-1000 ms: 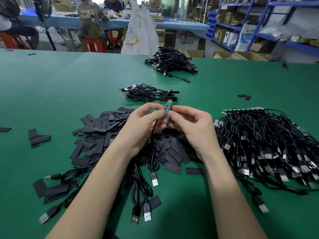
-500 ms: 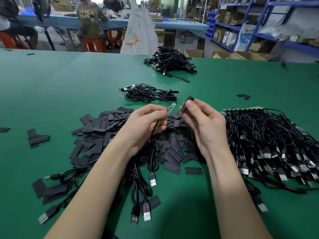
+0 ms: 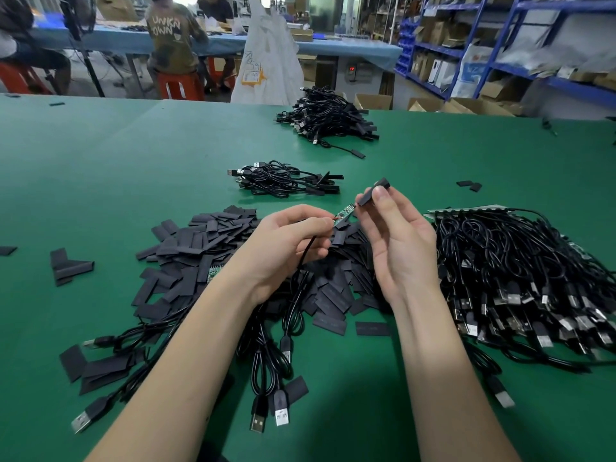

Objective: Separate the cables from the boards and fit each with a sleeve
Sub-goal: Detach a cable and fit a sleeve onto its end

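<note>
Sleeve, a flat black heat-shrink tube (image 3: 373, 192), now lifted clear in right hand (image 3: 398, 241), pinched; left hand (image 3: 286, 245) pinches thin black cable (image 3: 305, 258) by its small green board (image 3: 343, 214); mouth nearly aligned, fitting next.

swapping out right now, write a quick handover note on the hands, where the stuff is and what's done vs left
Left hand pinches the thin black cable just behind its small green circuit board.
Right hand pinches a short black sleeve, its lower end just off the board tip, not on yet.
Loose flat sleeves: centre pile. Unsleeved cables: big heap on the right. Sleeved cables: small bundle and far pile.
Left: slide this sleeve on, then work through the right heap.
</note>
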Demonstrator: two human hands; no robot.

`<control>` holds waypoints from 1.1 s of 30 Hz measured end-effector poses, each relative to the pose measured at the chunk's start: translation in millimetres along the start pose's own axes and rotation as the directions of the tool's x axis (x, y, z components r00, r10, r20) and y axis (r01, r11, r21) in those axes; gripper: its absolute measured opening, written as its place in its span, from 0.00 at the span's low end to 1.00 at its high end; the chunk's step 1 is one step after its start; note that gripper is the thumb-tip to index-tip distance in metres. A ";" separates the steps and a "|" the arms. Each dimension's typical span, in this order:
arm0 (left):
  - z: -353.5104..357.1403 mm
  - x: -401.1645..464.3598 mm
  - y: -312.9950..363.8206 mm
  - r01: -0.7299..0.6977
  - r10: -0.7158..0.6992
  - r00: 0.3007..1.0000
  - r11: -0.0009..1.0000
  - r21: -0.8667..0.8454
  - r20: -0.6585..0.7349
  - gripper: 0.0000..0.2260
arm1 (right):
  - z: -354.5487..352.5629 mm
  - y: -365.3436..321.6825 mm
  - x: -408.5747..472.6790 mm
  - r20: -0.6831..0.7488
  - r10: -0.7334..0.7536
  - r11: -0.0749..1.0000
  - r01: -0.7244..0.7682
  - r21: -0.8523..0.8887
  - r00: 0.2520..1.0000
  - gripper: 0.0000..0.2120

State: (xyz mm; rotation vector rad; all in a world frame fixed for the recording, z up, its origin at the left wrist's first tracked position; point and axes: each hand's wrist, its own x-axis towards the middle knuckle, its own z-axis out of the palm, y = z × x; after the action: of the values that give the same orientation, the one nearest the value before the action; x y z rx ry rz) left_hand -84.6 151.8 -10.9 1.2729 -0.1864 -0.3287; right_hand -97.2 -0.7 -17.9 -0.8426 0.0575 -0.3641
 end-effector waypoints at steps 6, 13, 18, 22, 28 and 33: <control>0.5 -0.7 1.0 0.002 -0.002 1.000 1.000 0.000 0.000 0.07 | 1.1 4.2 -0.3 0.023 -0.008 1.000 0.008 -0.001 1.000 0.05; 2.0 -1.1 1.4 0.015 -0.015 1.000 1.000 -0.003 -0.004 0.04 | 0.0 5.8 0.5 0.040 -0.027 0.999 0.026 0.020 0.999 0.05; 2.2 -1.4 2.1 0.012 -0.012 1.000 1.000 -0.011 0.001 0.04 | -0.3 7.1 0.6 0.056 -0.027 0.999 0.026 0.026 0.998 0.04; 1.5 -1.7 1.2 0.013 -0.012 1.000 1.000 -0.010 0.007 0.05 | -2.8 8.8 0.8 0.065 0.011 1.000 -0.012 0.014 0.998 0.05; -0.6 -1.1 1.0 0.006 -0.006 1.000 1.000 -0.027 -0.006 0.04 | -7.2 7.2 1.6 0.150 0.115 0.989 -0.127 0.071 0.982 0.07; 0.3 0.2 -0.8 -0.009 0.007 0.999 0.998 -0.054 -0.033 0.08 | -8.3 9.3 1.3 0.171 0.168 0.980 -0.184 0.079 0.971 0.09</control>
State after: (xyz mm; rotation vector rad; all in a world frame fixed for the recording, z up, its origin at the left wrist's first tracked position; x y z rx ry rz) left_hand -84.7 151.2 -11.6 1.2226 -0.1540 -0.3041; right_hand -94.8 -1.5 -30.2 -0.7650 -0.0371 -0.1287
